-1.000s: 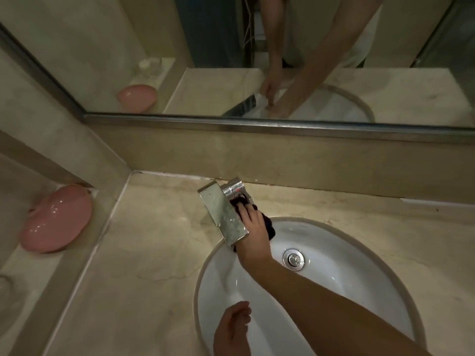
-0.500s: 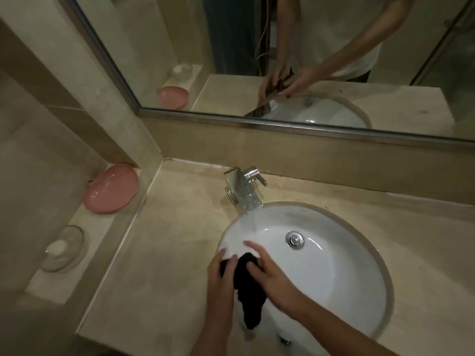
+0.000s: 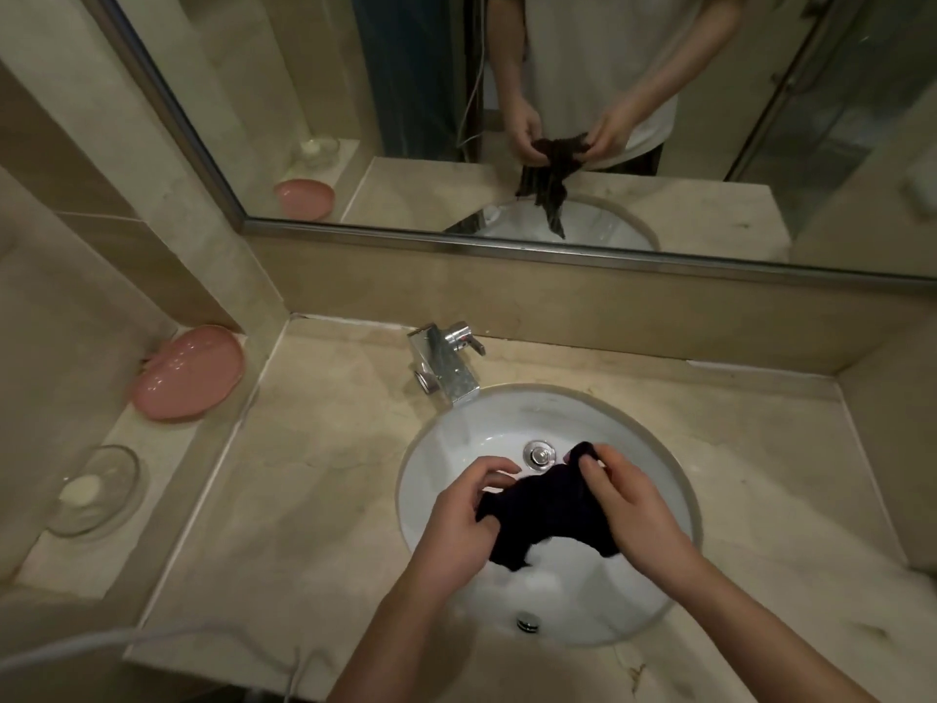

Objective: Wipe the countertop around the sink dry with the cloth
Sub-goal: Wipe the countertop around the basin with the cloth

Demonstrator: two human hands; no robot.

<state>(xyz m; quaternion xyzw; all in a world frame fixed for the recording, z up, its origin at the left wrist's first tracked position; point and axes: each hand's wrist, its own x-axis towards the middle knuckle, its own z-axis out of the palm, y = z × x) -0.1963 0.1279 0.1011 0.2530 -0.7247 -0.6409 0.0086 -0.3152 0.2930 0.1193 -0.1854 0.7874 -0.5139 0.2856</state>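
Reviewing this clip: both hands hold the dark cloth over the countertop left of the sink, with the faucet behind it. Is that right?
Not quite. The head view shows the left hand and right hand holding the dark cloth over the sink basin itself, not over the countertop to its left. The faucet is behind it, as stated.

One head-worn view, looking forward and down over your sink.

You have a single wide-angle camera on your head, tilted steeply down from close above the white basin (image 3: pixel 507 438), which sits low and centre-right in the picture. It faces the back wall, so the faucet (image 3: pixel 446 365) lies just beyond the basin and the mirror (image 3: pixel 355 119) fills the top. Your left hand (image 3: pixel 459 520) and right hand (image 3: pixel 634 515) enter from the bottom edge, near the lens. The beige worktop (image 3: pixel 314 474) spreads both sides, bowed by the lens. No second view exists; the mirror alone gives you a facing look at the same basin.
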